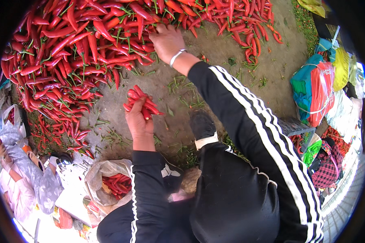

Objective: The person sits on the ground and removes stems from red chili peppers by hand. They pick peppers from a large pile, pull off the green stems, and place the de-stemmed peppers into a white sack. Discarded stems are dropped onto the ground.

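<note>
A large heap of red chili peppers (79, 45) with green stems covers the ground at the upper left and top. My left hand (139, 118) holds several red peppers (143, 101) whose visible ends show no long green stems. My right hand (168, 41), a silver bangle (177, 57) on its wrist, reaches to the lower edge of the heap. Its fingertips are partly hidden among the peppers, so whether it grips one cannot be told. Loose green stems (191, 101) lie scattered on the ground between and below the hands.
A woven sack (92, 176) with red peppers stands at the lower left, near my left sleeve. A person in pink (18, 191) is at the far left. Bundled bags (321, 91), a grey crate (307, 136) and a person in checked clothing (327, 170) are at the right. My shoe (202, 124) is below.
</note>
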`<action>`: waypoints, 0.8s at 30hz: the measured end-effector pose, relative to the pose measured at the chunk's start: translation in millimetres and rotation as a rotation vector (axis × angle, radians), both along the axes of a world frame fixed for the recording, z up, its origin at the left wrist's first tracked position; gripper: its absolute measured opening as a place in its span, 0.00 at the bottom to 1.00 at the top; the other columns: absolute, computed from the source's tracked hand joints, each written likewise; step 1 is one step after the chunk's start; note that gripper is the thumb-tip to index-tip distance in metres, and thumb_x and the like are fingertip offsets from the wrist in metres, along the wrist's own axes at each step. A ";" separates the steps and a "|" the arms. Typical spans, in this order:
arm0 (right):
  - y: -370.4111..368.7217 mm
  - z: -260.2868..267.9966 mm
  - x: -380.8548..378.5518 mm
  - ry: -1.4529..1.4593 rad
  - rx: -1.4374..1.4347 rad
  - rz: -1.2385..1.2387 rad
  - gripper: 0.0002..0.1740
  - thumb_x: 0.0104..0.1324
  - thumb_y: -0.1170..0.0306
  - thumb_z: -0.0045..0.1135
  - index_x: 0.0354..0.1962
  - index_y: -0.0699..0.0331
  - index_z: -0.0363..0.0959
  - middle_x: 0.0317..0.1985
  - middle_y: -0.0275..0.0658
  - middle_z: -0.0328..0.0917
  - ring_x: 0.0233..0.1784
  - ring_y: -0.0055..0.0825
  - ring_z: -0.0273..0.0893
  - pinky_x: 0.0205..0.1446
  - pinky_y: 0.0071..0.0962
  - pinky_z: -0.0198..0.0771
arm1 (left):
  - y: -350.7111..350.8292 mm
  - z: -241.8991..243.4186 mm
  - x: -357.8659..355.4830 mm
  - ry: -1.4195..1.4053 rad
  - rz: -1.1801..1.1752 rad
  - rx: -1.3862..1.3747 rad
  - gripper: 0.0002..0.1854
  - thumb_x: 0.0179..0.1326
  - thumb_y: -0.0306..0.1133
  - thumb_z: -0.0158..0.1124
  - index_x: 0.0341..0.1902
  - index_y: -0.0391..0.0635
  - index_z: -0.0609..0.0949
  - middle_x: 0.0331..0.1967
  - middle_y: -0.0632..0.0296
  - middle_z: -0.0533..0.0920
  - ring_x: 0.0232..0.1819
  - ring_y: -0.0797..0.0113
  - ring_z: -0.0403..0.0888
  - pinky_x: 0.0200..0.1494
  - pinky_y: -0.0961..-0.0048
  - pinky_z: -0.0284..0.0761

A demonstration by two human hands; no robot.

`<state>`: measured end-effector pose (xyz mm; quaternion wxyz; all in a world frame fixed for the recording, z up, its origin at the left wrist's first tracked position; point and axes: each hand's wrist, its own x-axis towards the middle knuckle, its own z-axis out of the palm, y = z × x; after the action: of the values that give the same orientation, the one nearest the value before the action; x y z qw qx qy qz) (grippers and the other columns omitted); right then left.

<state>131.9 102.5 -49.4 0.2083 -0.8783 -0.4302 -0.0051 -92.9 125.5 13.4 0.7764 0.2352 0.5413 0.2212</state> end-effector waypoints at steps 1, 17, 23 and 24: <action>4.5 -8.7 3.8 -0.051 0.011 0.008 0.10 0.55 0.68 0.58 0.37 0.54 0.79 0.44 0.39 0.71 0.51 0.45 0.70 0.51 0.49 0.66 | -0.1 -1.1 2.5 -0.026 -0.016 -0.012 0.10 0.58 0.18 0.60 0.44 0.38 0.77 0.36 0.53 0.83 0.36 0.58 0.83 0.41 0.65 0.80; -139.7 101.4 -100.2 0.492 -0.228 0.226 0.17 0.66 0.55 0.53 0.28 0.60 0.70 0.19 0.44 0.75 0.26 0.49 0.77 0.28 0.46 0.71 | -42.3 -3.0 21.9 -0.029 -0.053 -0.032 0.07 0.58 0.20 0.64 0.40 0.40 0.79 0.34 0.60 0.82 0.35 0.67 0.81 0.38 0.69 0.78; -124.8 122.4 -95.5 0.980 0.069 0.756 0.20 0.69 0.50 0.47 0.27 0.56 0.70 0.23 0.45 0.75 0.27 0.48 0.76 0.29 0.43 0.71 | -12.1 -9.3 -4.3 -0.084 0.035 -0.448 0.09 0.60 0.24 0.63 0.44 0.42 0.78 0.34 0.59 0.82 0.33 0.64 0.80 0.38 0.65 0.77; -114.4 118.8 -89.2 0.910 0.030 0.732 0.19 0.69 0.52 0.48 0.27 0.57 0.70 0.23 0.44 0.75 0.27 0.47 0.76 0.29 0.42 0.70 | -1.7 -10.3 -11.0 -0.224 0.096 -0.547 0.09 0.61 0.24 0.63 0.45 0.41 0.78 0.35 0.56 0.82 0.37 0.61 0.81 0.43 0.64 0.79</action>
<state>42.7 -12.0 69.5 0.3729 -0.5835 -0.5728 0.4387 -103.9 123.8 3.1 0.8546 -0.0344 0.5021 0.1284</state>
